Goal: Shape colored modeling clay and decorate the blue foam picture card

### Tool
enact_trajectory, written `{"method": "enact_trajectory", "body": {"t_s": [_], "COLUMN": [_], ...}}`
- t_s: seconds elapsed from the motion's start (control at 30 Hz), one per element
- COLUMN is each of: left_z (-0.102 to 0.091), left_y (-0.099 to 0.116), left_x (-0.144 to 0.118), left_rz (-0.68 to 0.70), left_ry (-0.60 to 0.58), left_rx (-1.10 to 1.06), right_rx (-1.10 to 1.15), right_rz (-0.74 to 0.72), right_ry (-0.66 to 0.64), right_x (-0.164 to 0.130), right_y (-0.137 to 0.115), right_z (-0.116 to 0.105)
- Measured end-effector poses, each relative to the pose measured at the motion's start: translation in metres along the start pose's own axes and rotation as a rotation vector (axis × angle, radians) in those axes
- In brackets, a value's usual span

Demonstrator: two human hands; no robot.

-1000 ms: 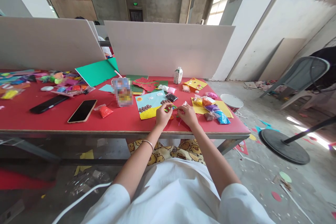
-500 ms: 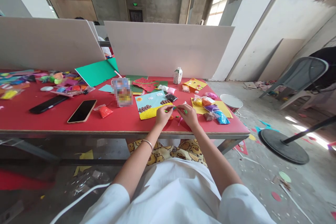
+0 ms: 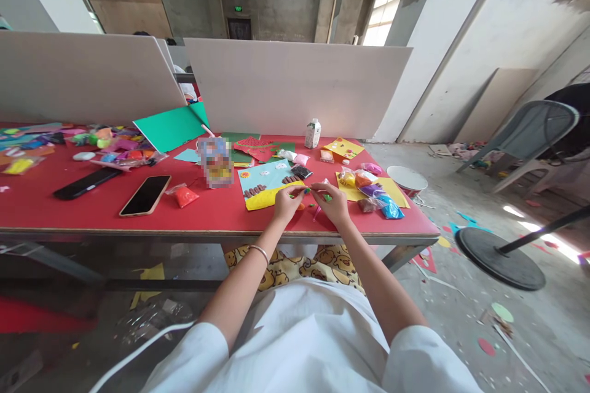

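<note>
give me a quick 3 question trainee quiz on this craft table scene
1. True or false: both hands work at the near edge of the red table.
2. What lies just beyond the left hand? A) blue and yellow craft card B) white bottle C) phone
3. What colour are the small bits of clay at the fingers of the right hand?

Key: 1 true. 2 A, the blue and yellow craft card. 3 green, the green clay bits.

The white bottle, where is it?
The white bottle stands upright at the far edge of the red table, against the white board, beyond both hands, slightly right of centre.
</note>
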State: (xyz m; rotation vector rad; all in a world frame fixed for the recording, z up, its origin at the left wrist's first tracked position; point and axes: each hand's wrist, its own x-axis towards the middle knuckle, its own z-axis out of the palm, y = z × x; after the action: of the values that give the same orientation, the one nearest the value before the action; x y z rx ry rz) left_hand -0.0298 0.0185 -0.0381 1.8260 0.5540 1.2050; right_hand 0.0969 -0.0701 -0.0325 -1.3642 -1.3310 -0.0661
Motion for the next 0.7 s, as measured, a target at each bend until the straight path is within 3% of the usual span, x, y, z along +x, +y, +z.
{"method": "enact_trajectory", "body": {"t_s": [0.27,0.5,0.7], "left_z": [0.000,-0.001,-0.001], "left_y": [-0.001,0.003,0.007], "left_x": [0.000,-0.001,-0.003], "left_rz": [0.022,0.043,0.062], "left_ry": [-0.002,-0.023,-0.038], "left_rx": [-0.007,0.012,0.058], "right_rx": [-0.042,0.109,0.088], "right_rz": [-0.069,0.112,0.173], "right_ry": [-0.064,-0.052,-0.081], "right_x": [0.003,0.001,0.002], "right_y": [-0.001,0.003,0.010], "right_z": [-0.003,0.001,0.002]}}
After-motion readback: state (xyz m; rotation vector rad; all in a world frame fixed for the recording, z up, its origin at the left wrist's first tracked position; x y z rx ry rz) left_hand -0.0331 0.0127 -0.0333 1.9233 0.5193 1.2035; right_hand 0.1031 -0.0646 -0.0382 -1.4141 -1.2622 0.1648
